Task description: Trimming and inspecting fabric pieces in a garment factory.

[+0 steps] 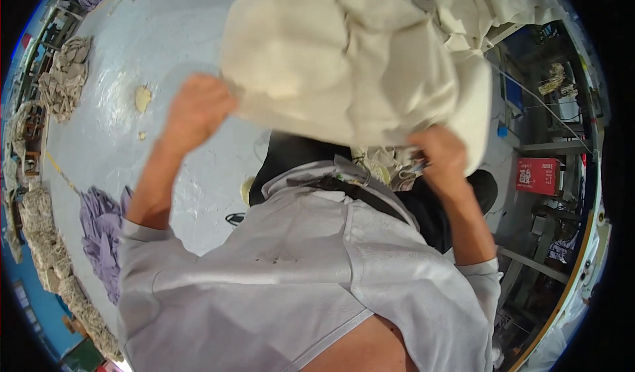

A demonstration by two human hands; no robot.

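as my left hand (pixel 200 103) clenches the cream cloth (pixel 344 61) at its left edge, my right hand (pixel 442 152) grips its near edge, and it billows before me. a red box (pixel 537 175) stands at right, contents hidden; glossy grey floor (pixel 175 41) stretches leftward, towards purple fabric (pixel 100 240).

Cream fabric (pixel 317 61) hangs creased and spread above the person's lap

The bare left hand (pixel 202 104) and the bare right hand (pixel 440 152) grip the near edge of a wide, creased cream fabric sheet (pixel 297 54). Crumpled purple cloth (pixel 100 236) lies at the left; a red rectangular box (pixel 537 176) sits at the right.
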